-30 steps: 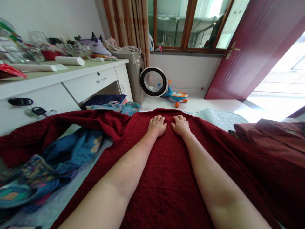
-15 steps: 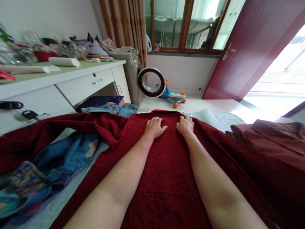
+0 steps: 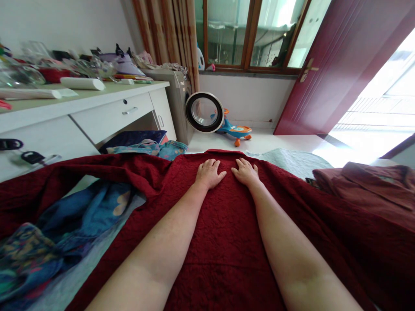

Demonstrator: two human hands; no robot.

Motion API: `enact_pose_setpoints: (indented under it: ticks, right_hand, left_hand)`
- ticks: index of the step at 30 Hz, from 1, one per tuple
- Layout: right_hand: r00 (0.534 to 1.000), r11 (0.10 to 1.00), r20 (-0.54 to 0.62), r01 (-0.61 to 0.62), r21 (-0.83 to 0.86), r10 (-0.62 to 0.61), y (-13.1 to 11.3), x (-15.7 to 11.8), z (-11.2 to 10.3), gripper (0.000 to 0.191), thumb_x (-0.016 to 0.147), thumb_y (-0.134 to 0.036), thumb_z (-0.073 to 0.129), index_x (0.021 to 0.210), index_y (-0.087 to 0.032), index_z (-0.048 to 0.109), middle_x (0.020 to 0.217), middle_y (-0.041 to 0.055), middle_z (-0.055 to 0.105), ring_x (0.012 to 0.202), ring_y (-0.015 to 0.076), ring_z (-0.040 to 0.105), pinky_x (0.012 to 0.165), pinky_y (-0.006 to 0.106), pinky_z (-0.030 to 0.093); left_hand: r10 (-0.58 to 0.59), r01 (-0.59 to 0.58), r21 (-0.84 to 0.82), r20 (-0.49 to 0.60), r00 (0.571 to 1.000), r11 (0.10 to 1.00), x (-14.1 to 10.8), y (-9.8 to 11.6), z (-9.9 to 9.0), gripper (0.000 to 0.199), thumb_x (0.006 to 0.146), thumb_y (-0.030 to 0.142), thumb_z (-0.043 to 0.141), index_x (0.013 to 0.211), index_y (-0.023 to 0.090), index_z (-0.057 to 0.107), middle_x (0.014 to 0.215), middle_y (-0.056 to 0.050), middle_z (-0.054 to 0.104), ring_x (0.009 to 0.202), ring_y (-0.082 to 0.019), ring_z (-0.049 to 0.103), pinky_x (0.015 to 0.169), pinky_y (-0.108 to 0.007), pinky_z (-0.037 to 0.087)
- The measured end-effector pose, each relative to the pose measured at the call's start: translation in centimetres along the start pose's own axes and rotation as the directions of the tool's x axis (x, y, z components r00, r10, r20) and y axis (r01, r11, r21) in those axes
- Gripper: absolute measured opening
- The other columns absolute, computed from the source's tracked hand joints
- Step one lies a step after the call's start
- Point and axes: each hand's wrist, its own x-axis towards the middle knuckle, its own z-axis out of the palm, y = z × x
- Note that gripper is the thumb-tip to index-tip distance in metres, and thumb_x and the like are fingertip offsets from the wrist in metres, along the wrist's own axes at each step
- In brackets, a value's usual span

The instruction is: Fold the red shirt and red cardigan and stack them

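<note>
A dark red garment with sleeves and a collar (image 3: 227,233) is spread out flat in front of me, its collar end at the far side. My left hand (image 3: 209,173) lies on it just below the collar, fingers spread and thumb pointing inward. Level with it, my right hand (image 3: 246,172) rests palm down on the same cloth, its fingers also apart. Neither hand holds anything. One sleeve stretches left over blue patterned clothes (image 3: 94,207), and the other side of the garment runs off to the right.
A folded brownish-red garment (image 3: 366,185) lies at the right on the pale green bed cover (image 3: 285,160). To the left stands a white desk (image 3: 110,112) with clutter on top. Beyond are a washing machine with its round door (image 3: 205,112) open, a blue ride-on toy (image 3: 235,129) and a red door (image 3: 301,65).
My right hand has shifted slightly left, and its fingers have spread out flatter on the cloth. My left hand stays nearly in place. The view has moved a little.
</note>
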Motion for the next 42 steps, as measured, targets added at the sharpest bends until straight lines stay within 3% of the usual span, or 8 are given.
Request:
enact_pose_setpoints:
  ticks: [6,10,15,19,25,30,38,42]
  right_hand:
    - [0.986,0.997,-0.164,0.046,0.063,-0.035,0.7,0.3,-0.3,0.048,0.093,-0.040,0.044,0.136,-0.021,0.053,0.149,0.0103,0.044,0.134,0.0273,0.041,0.109,0.049,0.032]
    - [0.946,0.995,-0.324,0.045,0.092,-0.012,1.1,1.1,-0.3,0.058,0.093,-0.033,0.042,0.147,-0.016,0.038,0.156,0.0111,0.033,0.142,0.0260,0.030,0.113,0.044,0.029]
    - [0.996,0.999,-0.073,0.053,-0.001,-0.053,1.3,1.6,0.3,0.056,0.098,-0.044,0.032,0.149,-0.022,0.036,0.161,0.0047,0.026,0.148,0.0263,0.016,0.115,0.052,0.021]
    - [0.999,0.999,-0.029,0.023,-0.026,-0.024,0.8,1.2,-0.1,0.053,0.098,-0.045,0.032,0.146,-0.024,0.041,0.159,0.0045,0.031,0.146,0.0245,0.021,0.115,0.054,0.020]
    - [0.999,0.997,-0.036,-0.033,-0.076,0.031,0.1,0.7,-0.5,0.053,0.096,-0.045,0.036,0.144,-0.025,0.044,0.158,0.0057,0.031,0.144,0.0284,0.024,0.113,0.056,0.022]
    - [0.999,0.999,-0.012,-0.039,-0.030,0.039,1.3,1.2,-0.2,0.062,0.095,-0.052,0.037,0.149,-0.023,0.036,0.161,0.0053,0.023,0.145,0.0279,0.022,0.114,0.047,0.025]
    - [0.965,0.998,-0.256,0.053,-0.044,-0.063,-0.1,-0.1,-0.6,0.042,0.091,-0.033,0.049,0.130,-0.021,0.059,0.148,0.0073,0.044,0.132,0.0305,0.037,0.107,0.043,0.032]
    - [0.979,0.994,-0.175,0.097,-0.047,-0.104,-1.0,-0.9,-0.6,0.033,0.091,-0.035,0.051,0.119,-0.025,0.064,0.125,0.0104,0.057,0.113,0.0276,0.050,0.094,0.039,0.042]
  left_hand:
    - [-0.010,0.010,-0.004,0.006,1.000,1.000,0.0,0.0,0.0,0.054,0.091,0.056,0.048,0.132,0.021,0.051,0.137,-0.010,0.053,0.127,-0.027,0.046,0.105,-0.041,0.039]
    - [-0.009,0.009,-0.011,0.017,1.000,1.000,0.0,0.0,0.1,0.055,0.091,0.057,0.047,0.133,0.021,0.051,0.137,-0.010,0.053,0.129,-0.027,0.046,0.107,-0.042,0.038]
    - [-0.043,0.043,0.000,-0.022,0.999,0.999,0.4,-0.2,-0.5,0.064,0.086,0.058,0.055,0.136,0.018,0.049,0.155,-0.014,0.033,0.143,-0.031,0.030,0.112,-0.045,0.033]
    - [-0.059,0.061,0.013,-0.124,0.991,0.998,1.2,-1.5,-0.8,0.069,0.090,0.053,0.051,0.147,0.018,0.036,0.163,-0.011,0.017,0.149,-0.030,0.012,0.118,-0.048,0.022]
    - [-0.205,0.215,-0.035,0.190,0.960,0.976,2.3,-2.8,0.0,0.067,0.094,0.059,0.031,0.150,0.024,0.033,0.159,-0.007,0.031,0.147,-0.032,0.022,0.116,-0.059,0.021]
    - [-0.257,0.268,-0.015,0.235,0.937,0.963,2.3,-2.6,0.0,0.068,0.092,0.061,0.032,0.151,0.027,0.032,0.161,-0.004,0.026,0.148,-0.032,0.019,0.117,-0.059,0.018]
    - [-0.056,0.057,0.026,-0.018,0.998,0.998,0.5,-0.5,-1.2,0.054,0.093,0.037,0.048,0.145,0.022,0.040,0.150,-0.011,0.043,0.136,-0.030,0.038,0.112,-0.047,0.033]
    - [0.012,-0.011,-0.011,0.102,0.995,1.000,-0.5,1.6,-1.1,0.051,0.095,0.047,0.044,0.140,0.023,0.046,0.144,-0.011,0.050,0.133,-0.029,0.043,0.108,-0.045,0.037]
